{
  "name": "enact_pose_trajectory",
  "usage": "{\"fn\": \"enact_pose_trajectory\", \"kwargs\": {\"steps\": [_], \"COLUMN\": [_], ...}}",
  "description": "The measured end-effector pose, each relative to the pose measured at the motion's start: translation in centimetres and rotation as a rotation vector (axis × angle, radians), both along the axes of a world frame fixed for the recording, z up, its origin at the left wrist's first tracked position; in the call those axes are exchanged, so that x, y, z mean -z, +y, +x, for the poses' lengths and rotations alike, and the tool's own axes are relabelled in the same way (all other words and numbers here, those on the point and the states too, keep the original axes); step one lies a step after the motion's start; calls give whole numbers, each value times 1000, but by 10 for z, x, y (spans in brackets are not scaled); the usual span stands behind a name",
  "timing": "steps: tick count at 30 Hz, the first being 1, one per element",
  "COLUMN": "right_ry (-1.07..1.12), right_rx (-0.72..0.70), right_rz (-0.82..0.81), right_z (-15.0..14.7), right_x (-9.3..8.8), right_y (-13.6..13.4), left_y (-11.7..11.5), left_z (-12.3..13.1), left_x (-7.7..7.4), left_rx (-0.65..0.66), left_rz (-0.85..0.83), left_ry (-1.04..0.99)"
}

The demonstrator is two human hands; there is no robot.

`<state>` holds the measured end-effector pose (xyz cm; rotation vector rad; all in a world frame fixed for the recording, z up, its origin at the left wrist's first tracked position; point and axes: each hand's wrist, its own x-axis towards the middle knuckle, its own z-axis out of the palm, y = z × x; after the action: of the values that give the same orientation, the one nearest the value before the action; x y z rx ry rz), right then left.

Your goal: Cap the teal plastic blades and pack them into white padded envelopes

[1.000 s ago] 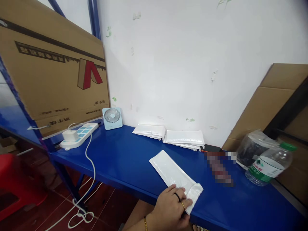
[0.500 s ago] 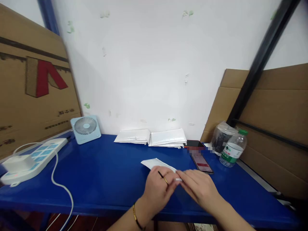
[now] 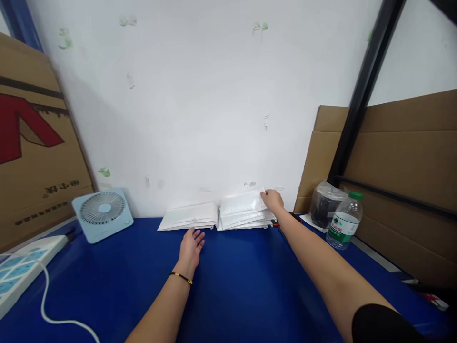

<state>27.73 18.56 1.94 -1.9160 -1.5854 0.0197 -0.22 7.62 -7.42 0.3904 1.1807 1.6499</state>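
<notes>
Two stacks of white padded envelopes lie against the wall on the blue table: a left stack and a right stack. My right hand reaches far forward and grips the right end of the top envelope of the right stack, which is tilted up a little. My left hand lies flat on the table just in front of the left stack, fingers spread, holding nothing.
A small light-blue fan stands at the left, with a white power strip and its cable near the left edge. A plastic water bottle and a clear bag with dark contents sit at the right. Cardboard sheets lean on both sides.
The envelope both hands held near the front edge is now on the right stack by the wall. Both hands have moved forward; the view has turned right and closer.
</notes>
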Motion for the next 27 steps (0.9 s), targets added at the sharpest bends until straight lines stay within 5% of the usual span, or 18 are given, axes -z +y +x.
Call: {"fn": "enact_pose_trajectory", "kwargs": {"steps": [3, 6, 9, 12, 14, 17, 22, 27], "right_ry": [-37, -119, -260, -446, -583, -699, -697, -595], "right_rx": [51, 46, -254, -774, -874, -831, -899, -1219], "right_rz": [-39, 127, 383, 324, 285, 250, 347, 548], "right_z": [2, -12, -50, -103, -134, -161, -161, -125], "right_x": [16, 16, 16, 31, 44, 53, 39, 31], "right_y": [3, -2, -14, -28, -34, -33, -35, -92], "left_y": [6, 10, 10, 8, 6, 5, 4, -5], "left_z": [-1, -3, -6, -9, -12, -16, -13, -7], "left_x": [12, 15, 15, 14, 13, 11, 6, -8], "left_rx": [53, 73, 102, 125, 127, 126, 154, 200], "left_rz": [23, 70, 106, 142, 150, 141, 151, 351], "left_ry": [-83, -124, -177, -233, -274, -320, -383, -520]}}
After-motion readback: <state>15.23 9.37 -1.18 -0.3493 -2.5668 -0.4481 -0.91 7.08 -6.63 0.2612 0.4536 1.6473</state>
